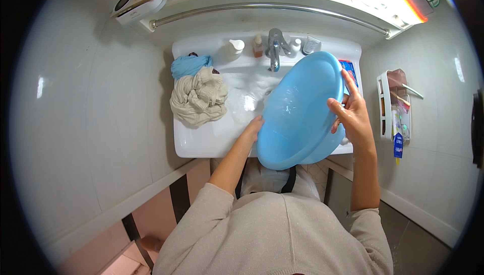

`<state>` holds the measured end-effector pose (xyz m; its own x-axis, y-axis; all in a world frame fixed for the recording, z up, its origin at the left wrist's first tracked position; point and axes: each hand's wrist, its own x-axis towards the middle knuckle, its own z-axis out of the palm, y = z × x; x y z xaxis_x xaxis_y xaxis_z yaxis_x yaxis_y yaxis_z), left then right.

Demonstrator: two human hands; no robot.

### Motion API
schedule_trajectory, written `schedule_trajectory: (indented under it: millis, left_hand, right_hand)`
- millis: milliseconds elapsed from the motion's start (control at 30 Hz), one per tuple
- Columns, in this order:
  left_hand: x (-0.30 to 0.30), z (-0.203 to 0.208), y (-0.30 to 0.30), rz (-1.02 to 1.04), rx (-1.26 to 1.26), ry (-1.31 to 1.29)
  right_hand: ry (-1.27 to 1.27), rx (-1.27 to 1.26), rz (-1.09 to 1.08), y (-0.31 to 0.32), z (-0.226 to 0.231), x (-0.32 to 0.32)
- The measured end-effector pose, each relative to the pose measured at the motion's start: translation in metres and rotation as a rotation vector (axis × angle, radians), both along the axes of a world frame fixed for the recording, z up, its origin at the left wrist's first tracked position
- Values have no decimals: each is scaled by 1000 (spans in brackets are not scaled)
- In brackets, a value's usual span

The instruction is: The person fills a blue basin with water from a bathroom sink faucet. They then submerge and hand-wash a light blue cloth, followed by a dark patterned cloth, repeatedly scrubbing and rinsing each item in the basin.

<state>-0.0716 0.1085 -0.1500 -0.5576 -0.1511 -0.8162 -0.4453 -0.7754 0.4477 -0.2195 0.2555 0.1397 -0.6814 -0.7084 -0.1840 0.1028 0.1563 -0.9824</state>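
We are holding a tilted blue basin (295,111), probably light, stiff and slippery where wet, best taken by its rim (276,166), our left hand (254,126) pinching one edge, our right hand (354,115) bracing the other, fingers (349,80) spread, above the sink (201,143).

Light blue basin (302,108), beige cloth (199,98), white sink (201,141)

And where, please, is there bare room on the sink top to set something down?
Its front-left corner, between the beige cloth and left forearm, is bare. Bottles crowd the faucet; the blue basin overhangs the right side.
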Motion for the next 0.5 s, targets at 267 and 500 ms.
schedule_trajectory:
  millis: [267,500]
  left_hand:
    - [-24,-16,-5,-96,34,349]
    - [-67,-16,24,-284,33,186]
  right_hand:
    - [182,165,-49,-30,20,34]
    - [497,296,-59,-51,22,59]
